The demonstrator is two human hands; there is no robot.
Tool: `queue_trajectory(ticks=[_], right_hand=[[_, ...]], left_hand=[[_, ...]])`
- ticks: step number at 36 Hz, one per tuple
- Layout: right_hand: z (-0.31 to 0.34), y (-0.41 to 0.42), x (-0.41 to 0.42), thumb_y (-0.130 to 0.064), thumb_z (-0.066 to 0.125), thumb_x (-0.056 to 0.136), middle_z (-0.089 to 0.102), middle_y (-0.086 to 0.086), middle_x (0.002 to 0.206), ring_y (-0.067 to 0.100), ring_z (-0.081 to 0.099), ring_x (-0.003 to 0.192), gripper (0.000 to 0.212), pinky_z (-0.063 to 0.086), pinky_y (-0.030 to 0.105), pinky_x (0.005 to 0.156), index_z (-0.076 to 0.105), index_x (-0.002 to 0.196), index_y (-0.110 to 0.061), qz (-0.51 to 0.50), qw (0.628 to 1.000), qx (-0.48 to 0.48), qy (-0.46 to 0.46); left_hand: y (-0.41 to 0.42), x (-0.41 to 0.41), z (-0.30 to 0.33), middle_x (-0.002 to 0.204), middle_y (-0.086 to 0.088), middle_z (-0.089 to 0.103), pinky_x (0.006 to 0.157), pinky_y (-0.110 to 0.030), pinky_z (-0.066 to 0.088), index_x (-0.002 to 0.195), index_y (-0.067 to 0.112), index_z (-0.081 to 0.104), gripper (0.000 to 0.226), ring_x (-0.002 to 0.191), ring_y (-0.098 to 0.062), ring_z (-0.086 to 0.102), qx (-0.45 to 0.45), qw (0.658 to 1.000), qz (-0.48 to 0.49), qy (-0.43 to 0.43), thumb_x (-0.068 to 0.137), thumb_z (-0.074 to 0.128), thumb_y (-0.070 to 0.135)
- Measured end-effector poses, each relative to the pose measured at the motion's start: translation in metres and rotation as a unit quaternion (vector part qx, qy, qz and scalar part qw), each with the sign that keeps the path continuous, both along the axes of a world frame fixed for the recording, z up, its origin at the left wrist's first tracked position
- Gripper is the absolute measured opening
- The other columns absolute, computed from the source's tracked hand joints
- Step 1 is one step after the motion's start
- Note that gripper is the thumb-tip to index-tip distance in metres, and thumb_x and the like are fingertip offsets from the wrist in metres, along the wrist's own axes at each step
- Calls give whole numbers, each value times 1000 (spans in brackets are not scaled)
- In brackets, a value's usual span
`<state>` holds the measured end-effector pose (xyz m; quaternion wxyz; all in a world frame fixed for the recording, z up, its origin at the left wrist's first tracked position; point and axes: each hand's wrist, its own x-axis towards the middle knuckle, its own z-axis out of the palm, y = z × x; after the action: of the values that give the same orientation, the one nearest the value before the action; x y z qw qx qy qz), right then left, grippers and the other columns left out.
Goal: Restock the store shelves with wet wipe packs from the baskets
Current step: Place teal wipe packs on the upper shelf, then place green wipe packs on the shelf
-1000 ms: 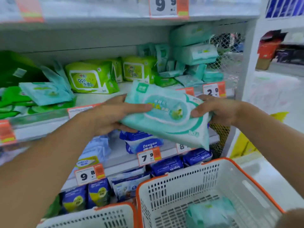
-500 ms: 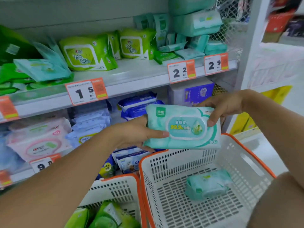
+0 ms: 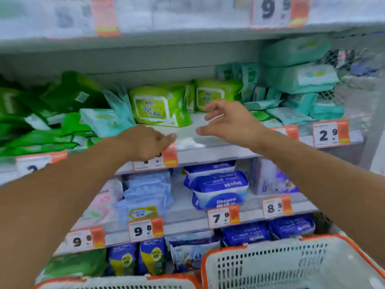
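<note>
Both arms reach toward the middle shelf (image 3: 208, 155).
The right hand (image 3: 227, 122) is spread wide and empty; the left hand (image 3: 145, 142) is loosely curled, holding nothing.

A shop aisle is shown: tiered shelves (image 3: 218, 152) stocked with wet wipe packs (image 3: 160, 105), orange price tags (image 3: 331, 132) clipped along shelf edges, shopping baskets (image 3: 291, 265) below.

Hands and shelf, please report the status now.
Left hand loosely curled, empty; right hand open, empty. Bare shelf spot between them. No teal pack held. Nothing blocking.
</note>
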<state>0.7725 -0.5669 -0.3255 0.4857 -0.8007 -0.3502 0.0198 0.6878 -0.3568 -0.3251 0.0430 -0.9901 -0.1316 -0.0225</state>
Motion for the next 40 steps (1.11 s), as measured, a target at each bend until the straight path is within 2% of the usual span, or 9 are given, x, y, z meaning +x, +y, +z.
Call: queue_trajectory(ticks=[6, 10, 14, 21, 25, 28, 30, 32, 40], right_hand=[[15, 109, 58, -57, 95, 38, 38, 6, 155, 28, 43, 137, 138, 43, 48, 110, 31, 151, -11, -26, 981, -97, 164], [15, 155, 84, -55, 98, 16, 55, 4, 141, 25, 51, 128, 133, 42, 43, 109, 54, 134, -12, -38, 969, 10, 246], [18, 164, 75, -38, 97, 53, 55, 8, 129, 26, 50, 125, 107, 43, 40, 106, 42, 139, -4, -84, 968, 50, 229], [29, 136, 50, -25, 97, 51, 68, 7, 111, 23, 68, 96, 66, 60, 39, 81, 53, 97, -9, -147, 948, 188, 211], [40, 81, 15, -18, 81, 77, 75, 13, 111, 31, 74, 97, 53, 60, 55, 80, 63, 127, -10, -16, 889, 306, 341], [42, 37, -18, -26, 67, 90, 74, 9, 116, 30, 72, 105, 37, 57, 55, 86, 68, 127, -19, 45, 856, 330, 396], [39, 13, -43, -26, 64, 90, 74, 10, 115, 29, 73, 102, 33, 60, 53, 79, 70, 120, -17, 84, 849, 331, 403], [29, 1, -67, -26, 65, 83, 75, 12, 112, 29, 74, 98, 30, 61, 50, 74, 77, 107, -14, 113, 851, 312, 407], [-42, 22, -123, -27, 78, 63, 76, 12, 108, 24, 74, 97, 49, 61, 42, 82, 72, 110, -12, 119, 890, 140, 418]], left_hand=[[7, -1, 0, 131, -1, 62, 100, -35, 39, 131, 36, 61, 75, 126, -27, 51, 8, 1000, -20, 10, 93, 9, 75], [16, -1, -10, 144, 0, 54, 104, -40, 36, 142, 39, 50, 82, 133, -27, 45, -18, 1000, -20, 5, 88, 4, 80], [18, 0, -13, 154, 1, 42, 110, -42, 31, 149, 35, 40, 83, 141, -27, 36, -44, 999, -15, 6, 88, 5, 79], [17, -2, -10, 156, 1, 39, 110, -39, 31, 152, 34, 37, 83, 142, -27, 35, -24, 999, -14, 28, 89, 4, 79], [18, -4, -3, 148, -10, 47, 105, -35, 33, 139, 18, 55, 89, 135, -30, 43, -118, 993, 8, 14, 92, 7, 76], [29, -13, 10, 126, -18, 62, 100, -37, 44, 116, 6, 65, 78, 118, -34, 57, -372, 905, 55, -198, 93, 29, 71], [27, -30, 24, 114, -12, 69, 100, -45, 50, 108, 11, 64, 66, 109, -31, 65, -598, 727, 46, -333, 89, 38, 69], [16, -54, 34, 107, -7, 74, 88, -48, 57, 109, 14, 66, 62, 97, -27, 71, -745, 594, -2, -304, 90, 43, 69], [25, -156, -43, 97, -2, 78, 75, -34, 61, 79, 24, 82, 17, 85, -16, 75, -767, 629, 14, -127, 71, 73, 36]])
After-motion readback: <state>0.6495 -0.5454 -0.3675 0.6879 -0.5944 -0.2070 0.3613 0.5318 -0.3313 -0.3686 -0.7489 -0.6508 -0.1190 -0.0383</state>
